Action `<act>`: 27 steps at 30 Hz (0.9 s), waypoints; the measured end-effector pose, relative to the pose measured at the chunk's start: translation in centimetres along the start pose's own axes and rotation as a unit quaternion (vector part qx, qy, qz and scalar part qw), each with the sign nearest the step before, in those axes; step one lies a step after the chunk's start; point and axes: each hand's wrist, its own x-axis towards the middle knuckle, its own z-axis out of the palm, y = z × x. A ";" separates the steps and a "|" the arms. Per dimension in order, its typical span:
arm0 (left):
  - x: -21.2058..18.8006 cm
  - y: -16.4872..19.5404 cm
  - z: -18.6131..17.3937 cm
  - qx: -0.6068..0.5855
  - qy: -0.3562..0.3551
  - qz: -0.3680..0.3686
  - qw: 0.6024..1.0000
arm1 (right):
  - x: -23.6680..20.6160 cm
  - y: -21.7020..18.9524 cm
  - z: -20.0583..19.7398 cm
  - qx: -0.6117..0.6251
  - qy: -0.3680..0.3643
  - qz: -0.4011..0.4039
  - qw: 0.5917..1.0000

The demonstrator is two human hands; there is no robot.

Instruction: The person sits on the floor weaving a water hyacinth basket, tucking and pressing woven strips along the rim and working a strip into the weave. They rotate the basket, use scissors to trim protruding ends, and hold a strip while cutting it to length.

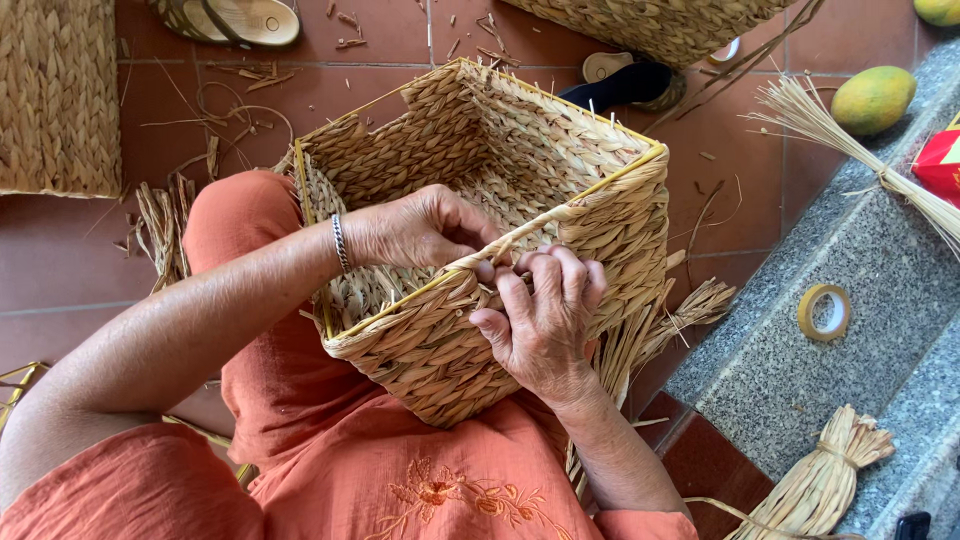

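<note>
Seen from above: a square woven basket [560, 190] of pale braided straw, resting tilted on the lap, over the orange trousers [300, 400]. Yellow wire frame [625, 165] visible along the basket's upper edge.

Left hand [415, 228] placed inside the basket at its near rim, fingers bent and closed around a twisted straw strand [515, 235] which runs along that rim. A silver bracelet [340, 243] on the wrist, just over the basket's left edge.

Right hand [545, 315] on the outside of the basket's near wall, fingers curled over the rim, pinching the same strand beside the left fingertips. Both hands touching at the rim, grasping, not released.

Loose straw ends [690, 305] hanging out from the basket's right lower corner.

Around the basket: to its right a grey stone step [800, 380] with a roll of yellow tape [823, 312]; further right and up, a long tied straw bundle [850, 150] and a green-yellow fruit [873, 98]. Below the tape, a shorter tied bundle [825, 480]. Left of the basket, far, a flat woven panel [55, 95]. Behind the basket, a sandal [240, 20] on the red tiled floor [70, 260], and a second basket [650, 25] at the top edge.
</note>
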 end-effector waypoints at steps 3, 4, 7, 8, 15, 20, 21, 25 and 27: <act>0.1 0.3 0.0 0.054 0.071 -0.048 0.995 | -0.4 0.5 0.4 0.027 0.014 -0.012 0.999; 0.1 0.4 -0.1 0.088 0.102 -0.071 0.988 | -0.5 0.7 0.5 0.042 0.024 -0.019 0.999; -0.4 0.6 -0.3 0.200 0.140 -0.097 0.965 | -1.3 1.3 0.4 0.136 0.063 -0.016 0.989; -0.6 0.6 -0.2 0.239 0.142 -0.098 0.956 | -1.7 1.4 0.3 0.136 0.070 -0.011 0.988; -2.3 1.5 -0.3 0.529 0.134 0.171 0.820 | -3.3 0.6 -0.4 0.075 0.074 -0.003 0.994; -2.3 1.2 -0.4 0.510 0.072 0.110 0.850 | -2.8 0.1 -0.1 0.078 0.060 0.003 0.995; -2.3 1.0 -0.4 0.506 0.061 0.087 0.856 | -2.7 -0.1 0.0 0.075 0.064 0.003 0.995; -1.2 -0.5 -0.4 0.409 0.085 0.091 0.904 | -2.7 -0.5 -0.1 0.053 0.071 0.004 0.996; -1.1 -1.0 -0.6 0.302 0.110 0.063 0.945 | -2.8 -0.6 -0.2 0.049 0.070 0.003 0.996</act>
